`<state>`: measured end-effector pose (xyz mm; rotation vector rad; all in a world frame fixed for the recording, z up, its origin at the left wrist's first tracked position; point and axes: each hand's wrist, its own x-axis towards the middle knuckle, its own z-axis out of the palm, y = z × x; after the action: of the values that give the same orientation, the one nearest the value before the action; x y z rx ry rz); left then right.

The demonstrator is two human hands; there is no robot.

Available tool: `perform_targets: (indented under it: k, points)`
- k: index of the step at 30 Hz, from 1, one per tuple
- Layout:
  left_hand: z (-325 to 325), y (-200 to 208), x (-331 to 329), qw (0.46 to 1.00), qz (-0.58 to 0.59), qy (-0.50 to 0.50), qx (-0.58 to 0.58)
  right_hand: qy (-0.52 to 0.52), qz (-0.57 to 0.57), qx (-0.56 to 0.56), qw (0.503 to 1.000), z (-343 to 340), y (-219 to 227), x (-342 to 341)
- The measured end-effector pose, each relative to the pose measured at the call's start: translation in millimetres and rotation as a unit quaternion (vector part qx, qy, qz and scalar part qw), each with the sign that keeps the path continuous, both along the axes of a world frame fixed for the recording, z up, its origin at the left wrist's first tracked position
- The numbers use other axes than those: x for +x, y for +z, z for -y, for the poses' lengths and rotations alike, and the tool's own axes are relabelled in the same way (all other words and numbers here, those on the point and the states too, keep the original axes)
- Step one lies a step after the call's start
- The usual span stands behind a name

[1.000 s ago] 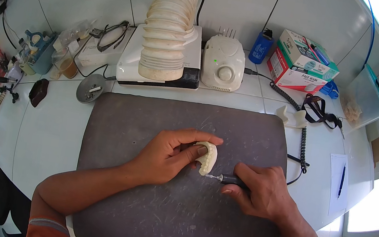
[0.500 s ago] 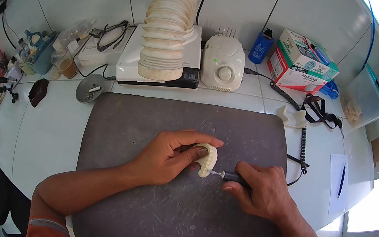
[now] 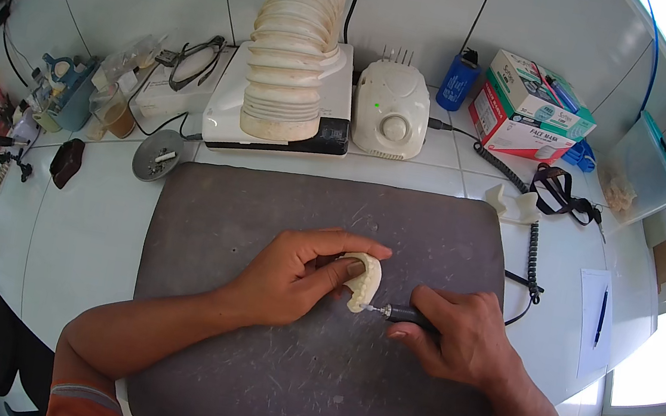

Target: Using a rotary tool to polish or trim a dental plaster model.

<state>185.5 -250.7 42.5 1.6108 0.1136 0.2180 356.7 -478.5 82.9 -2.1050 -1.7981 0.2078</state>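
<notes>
Over the dark grey mat (image 3: pixel 269 390), my left hand (image 3: pixel 296 276) grips a cream-coloured, horseshoe-shaped dental model (image 3: pixel 364 290) between thumb and fingers. Its row of teeth faces right, and part of its left side is hidden behind my thumb. My right hand (image 3: pixel 465 338) is closed around a black rotary handpiece (image 3: pixel 410 316) that points left. The thin bit at its front meets the model's lower end, touching it or very nearly so.
Behind the mat stand a white machine with a ribbed hose (image 3: pixel 290 53) and a white control unit (image 3: pixel 392 111) with a dial. A coiled cord (image 3: pixel 532 257) runs down the right side. A cream piece (image 3: pixel 513 204) lies behind the mat's right corner; a round grey dish (image 3: pixel 156 156) sits left.
The handpiece's bit has shifted slightly left and down along the model's lower end. My left hand and the model hold almost the same place.
</notes>
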Motion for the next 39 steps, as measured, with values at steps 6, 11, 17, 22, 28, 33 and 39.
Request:
perform_targets:
  k: [6, 11, 17, 22, 28, 33, 39]
  points:
    - [1.1, -0.3, 0.6, 1.000, 0.004, 0.007, 0.007, -0.006, -0.006, 0.000, 1.000, -0.5, -0.3, 0.3]
    - [0.3, 0.5, -0.1, 1.000, -0.001, 0.004, 0.012, -0.009, -0.003, -0.004, 1.000, -0.4, -0.1, 0.7]
    - [0.6, -0.2, 0.4, 1.000, 0.004, 0.006, 0.023, 0.001, -0.002, -0.004, 1.000, -0.2, 0.3, 0.3]
    - [0.3, -0.7, -0.2, 0.999, 0.011, 0.002, 0.033, -0.016, -0.011, -0.002, 1.000, -0.6, 0.8, 0.7]
    - [-0.6, -0.4, 0.0, 1.000, 0.001, -0.004, 0.022, -0.020, -0.032, -0.001, 0.999, -0.9, 3.3, -0.1]
    - [0.4, 1.7, -0.6, 1.000, 0.004, -0.001, 0.030, -0.049, -0.052, 0.002, 0.997, -1.4, 2.5, -0.6]
    - [0.4, 1.6, -1.3, 1.000, -0.002, -0.004, 0.024, -0.051, -0.052, 0.007, 0.997, -2.1, 1.9, -1.5]
